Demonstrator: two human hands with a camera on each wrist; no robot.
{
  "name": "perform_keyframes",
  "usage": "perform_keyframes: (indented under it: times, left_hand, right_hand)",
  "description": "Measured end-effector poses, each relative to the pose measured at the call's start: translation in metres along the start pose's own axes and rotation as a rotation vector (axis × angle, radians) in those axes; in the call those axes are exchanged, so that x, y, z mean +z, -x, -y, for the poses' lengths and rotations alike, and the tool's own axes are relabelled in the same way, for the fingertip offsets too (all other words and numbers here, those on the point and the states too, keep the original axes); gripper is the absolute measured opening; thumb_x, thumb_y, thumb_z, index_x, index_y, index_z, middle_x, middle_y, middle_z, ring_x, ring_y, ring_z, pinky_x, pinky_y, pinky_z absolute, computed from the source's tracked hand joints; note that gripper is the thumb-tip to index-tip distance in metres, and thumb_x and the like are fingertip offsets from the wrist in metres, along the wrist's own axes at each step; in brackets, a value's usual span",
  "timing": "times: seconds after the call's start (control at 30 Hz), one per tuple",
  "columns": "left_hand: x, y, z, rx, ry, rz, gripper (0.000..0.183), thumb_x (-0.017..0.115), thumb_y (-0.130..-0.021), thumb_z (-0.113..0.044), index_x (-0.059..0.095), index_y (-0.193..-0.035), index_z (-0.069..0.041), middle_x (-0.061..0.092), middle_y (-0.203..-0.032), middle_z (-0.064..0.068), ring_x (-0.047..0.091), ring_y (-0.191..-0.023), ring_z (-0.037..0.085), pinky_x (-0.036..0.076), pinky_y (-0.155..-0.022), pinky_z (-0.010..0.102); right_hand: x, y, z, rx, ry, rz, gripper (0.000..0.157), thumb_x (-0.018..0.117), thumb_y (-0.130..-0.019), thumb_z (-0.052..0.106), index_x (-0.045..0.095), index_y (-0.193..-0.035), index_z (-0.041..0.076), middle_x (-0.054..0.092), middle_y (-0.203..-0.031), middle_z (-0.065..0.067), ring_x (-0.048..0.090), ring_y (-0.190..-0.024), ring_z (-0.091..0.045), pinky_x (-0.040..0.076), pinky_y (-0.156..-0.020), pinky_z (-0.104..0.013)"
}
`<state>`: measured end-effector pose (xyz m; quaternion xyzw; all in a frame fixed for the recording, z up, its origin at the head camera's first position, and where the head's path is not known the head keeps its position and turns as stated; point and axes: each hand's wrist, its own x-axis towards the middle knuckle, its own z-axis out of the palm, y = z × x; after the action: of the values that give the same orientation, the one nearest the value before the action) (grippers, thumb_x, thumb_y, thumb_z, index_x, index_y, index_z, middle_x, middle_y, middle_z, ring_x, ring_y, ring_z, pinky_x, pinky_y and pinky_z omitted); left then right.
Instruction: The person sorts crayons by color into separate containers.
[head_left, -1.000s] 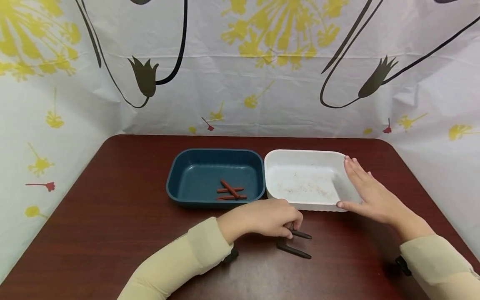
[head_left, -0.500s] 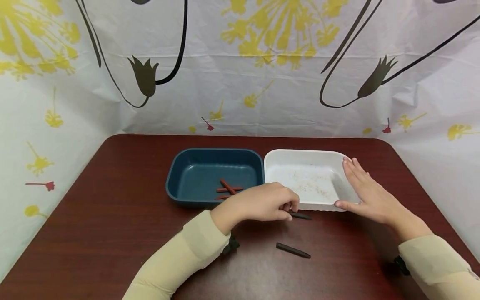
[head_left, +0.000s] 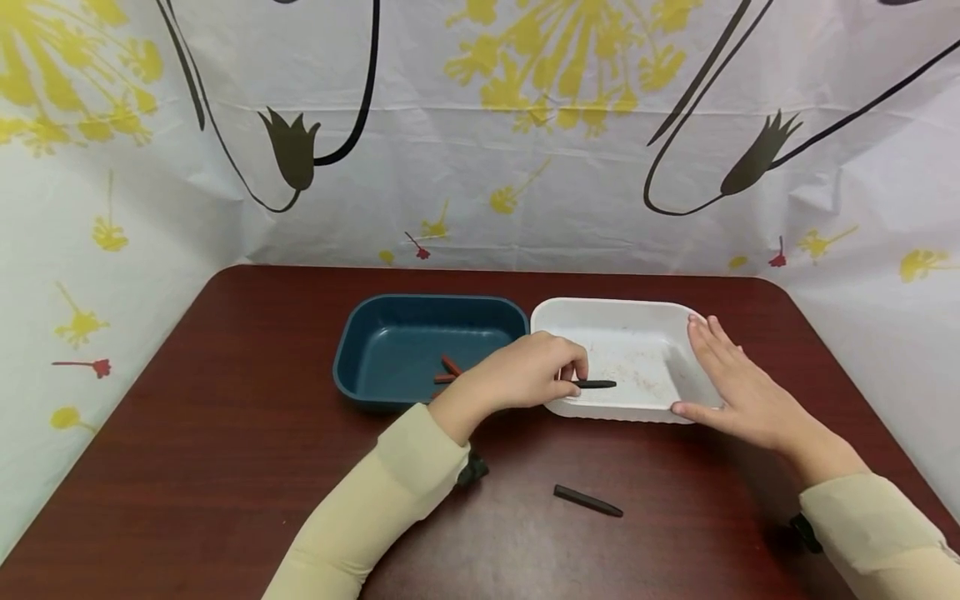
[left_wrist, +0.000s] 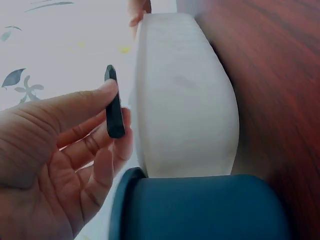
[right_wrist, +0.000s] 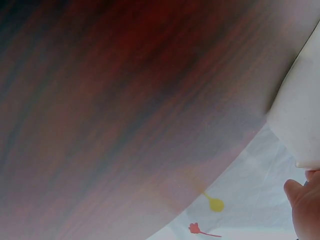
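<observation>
Between thumb and fingers, my left hand pinches a black crayon above the near left part of the white tray. In the left wrist view the crayon shows its faceted sides and tapered tip, with the thumb across it. My right hand rests on the white tray's right end, fingers straight and thumb at the near rim. A second black crayon lies on the table in front of the trays. Only part of the right hand appears in the right wrist view.
A dark blue tray stands against the white tray's left side. Red crayons lie in it, partly hidden by my left wrist. The dark red table meets a patterned white sheet at the back and sides.
My left hand has lifted the black crayon from beside the other one and carried it away from me, over the white tray. The right hand has kept its place.
</observation>
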<state>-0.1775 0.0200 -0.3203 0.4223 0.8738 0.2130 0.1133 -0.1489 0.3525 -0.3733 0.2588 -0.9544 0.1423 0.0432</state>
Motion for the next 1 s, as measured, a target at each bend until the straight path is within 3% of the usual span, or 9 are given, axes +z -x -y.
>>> perform_keyframes:
  times: [0.23,0.37,0.7,1.0]
  left_hand:
    - [-0.001,-0.020,0.004,-0.063,-0.040,-0.038,0.014,0.068,-0.095,-0.023,0.071,-0.106,-0.015,0.065,-0.084,-0.005,0.057,-0.076,0.007,0.046,-0.067,0.019]
    - [0.004,-0.025,0.002,-0.087,-0.077,-0.014,0.013,0.069,-0.095,-0.024,0.071,-0.106,-0.016,0.065,-0.083,-0.006,0.057,-0.077,0.007,0.046,-0.067,0.019]
    - [0.021,-0.031,0.002,-0.105,-0.164,0.018,0.009,0.069,-0.095,-0.024,0.071,-0.102,-0.019,0.068,-0.091,-0.007,0.057,-0.078,0.007,0.047,-0.068,0.021]
    - [0.020,-0.028,0.006,-0.082,-0.136,0.016,0.017,0.065,-0.097,-0.024,0.070,-0.111,-0.016,0.067,-0.091,-0.005,0.058,-0.082,0.007,0.047,-0.074,0.020]
  right_hand:
    - [-0.003,0.004,-0.002,0.007,-0.007,-0.008,0.109,0.076,-0.084,0.038,0.003,-0.160,0.008,0.004,-0.168,-0.015,-0.010,-0.156,-0.021,0.010,-0.118,-0.066]
    - [-0.002,0.005,-0.002,0.007,-0.014,-0.004,0.109,0.076,-0.084,0.038,0.004,-0.161,0.009,0.005,-0.168,-0.015,-0.011,-0.156,-0.020,0.010,-0.118,-0.068]
    - [0.001,0.003,-0.002,-0.007,-0.025,-0.007,0.109,0.077,-0.084,0.038,0.004,-0.161,0.013,0.006,-0.169,-0.012,-0.011,-0.156,-0.019,0.008,-0.120,-0.065]
    - [0.002,0.001,-0.001,-0.011,-0.030,-0.014,0.109,0.077,-0.083,0.038,0.004,-0.161,0.013,0.006,-0.169,-0.012,-0.010,-0.156,-0.019,0.012,-0.116,-0.069]
